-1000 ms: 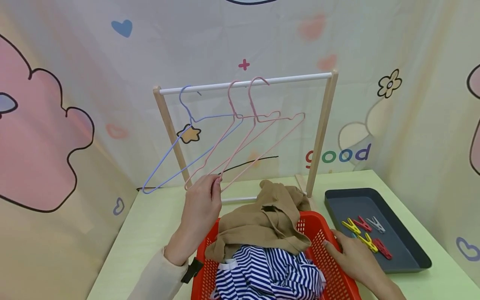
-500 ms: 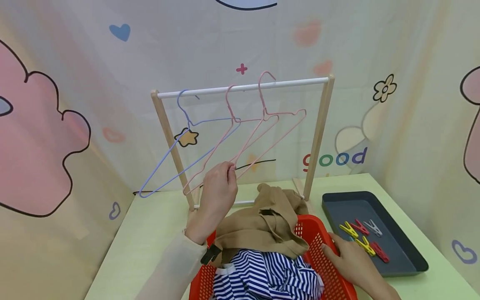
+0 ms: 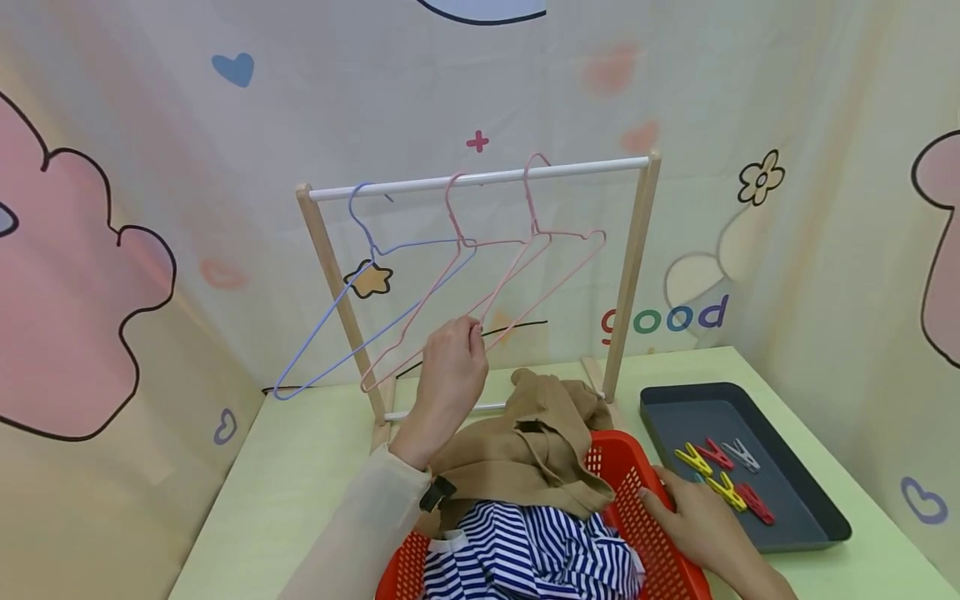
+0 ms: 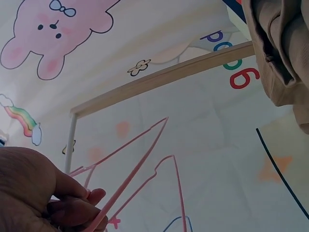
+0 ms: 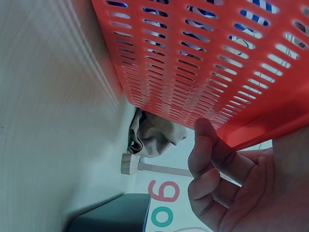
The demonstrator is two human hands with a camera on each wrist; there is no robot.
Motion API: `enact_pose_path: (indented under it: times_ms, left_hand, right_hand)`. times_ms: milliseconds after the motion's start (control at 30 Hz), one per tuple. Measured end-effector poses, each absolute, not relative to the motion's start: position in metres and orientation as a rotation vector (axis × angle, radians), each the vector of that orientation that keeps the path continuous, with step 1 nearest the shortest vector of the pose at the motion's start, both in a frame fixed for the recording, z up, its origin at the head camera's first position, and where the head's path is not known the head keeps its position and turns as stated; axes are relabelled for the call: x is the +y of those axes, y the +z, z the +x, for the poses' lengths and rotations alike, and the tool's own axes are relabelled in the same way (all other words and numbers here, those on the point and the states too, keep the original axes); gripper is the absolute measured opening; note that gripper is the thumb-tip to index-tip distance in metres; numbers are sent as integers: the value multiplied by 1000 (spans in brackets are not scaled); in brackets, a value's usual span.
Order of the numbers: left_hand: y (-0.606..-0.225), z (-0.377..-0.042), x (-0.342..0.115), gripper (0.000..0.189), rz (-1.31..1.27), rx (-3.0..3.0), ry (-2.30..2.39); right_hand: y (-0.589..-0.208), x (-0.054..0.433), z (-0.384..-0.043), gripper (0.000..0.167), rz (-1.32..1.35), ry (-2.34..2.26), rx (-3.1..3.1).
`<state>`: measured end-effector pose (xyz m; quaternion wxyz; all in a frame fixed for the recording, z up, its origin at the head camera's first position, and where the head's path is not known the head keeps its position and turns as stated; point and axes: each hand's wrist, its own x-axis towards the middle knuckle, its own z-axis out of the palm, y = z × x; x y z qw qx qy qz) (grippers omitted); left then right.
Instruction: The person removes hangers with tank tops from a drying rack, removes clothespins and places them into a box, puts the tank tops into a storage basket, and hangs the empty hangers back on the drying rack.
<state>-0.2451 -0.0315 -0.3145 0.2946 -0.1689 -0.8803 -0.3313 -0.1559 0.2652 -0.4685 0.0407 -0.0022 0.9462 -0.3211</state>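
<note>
On the white rod [image 3: 588, 168] hang a blue hanger [image 3: 364, 229] and two pink hangers. My left hand [image 3: 450, 375] pinches the lower left arm of the rightmost pink hanger [image 3: 532, 207], whose hook is over the rod. In the left wrist view the pink hanger [image 4: 137, 164] runs out from between thumb and fingers. The other pink hanger [image 3: 453, 212] is just left of it. My right hand [image 3: 697, 521] grips the right rim of a red perforated basket [image 3: 628, 468], thumb inside, fingers outside. A brown garment [image 3: 517, 454] and a blue-and-white striped garment [image 3: 525, 550] fill the basket.
A dark grey tray [image 3: 802, 504] right of the basket holds several clothespins, among them a yellow clothespin [image 3: 693, 459] and a red clothespin [image 3: 756, 503]. Wooden posts, such as the right post [image 3: 632, 275], carry the rod. A printed curtain [image 3: 225, 167] encloses the pale table [image 3: 277, 500].
My left hand has moved right and slightly up, sliding the rightmost pink hanger rightward along the rod, away from the other pink one. The right hand stays on the basket rim.
</note>
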Motion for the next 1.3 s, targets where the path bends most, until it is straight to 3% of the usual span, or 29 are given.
enact_pose_path:
  times_ms: [633, 933, 1100, 1300]
  left_hand:
    - [-329, -240, -51, 23, -390, -2295, -754]
    - [-340, -203, -82, 21, -447, -2230, -804]
    - [-364, -179, -103, 17, -526, -2297, -808]
    - [-400, -165, -134, 18, -396, -2422, -812]
  right_hand:
    - [-468, 266, -157, 57, -8, -983, 2877]
    - [-468, 266, -157, 58, -23, -982, 2883]
    - [-467, 266, -156, 56, -21, -998, 2881]
    - [-470, 266, -156, 56, -29, -996, 2874]
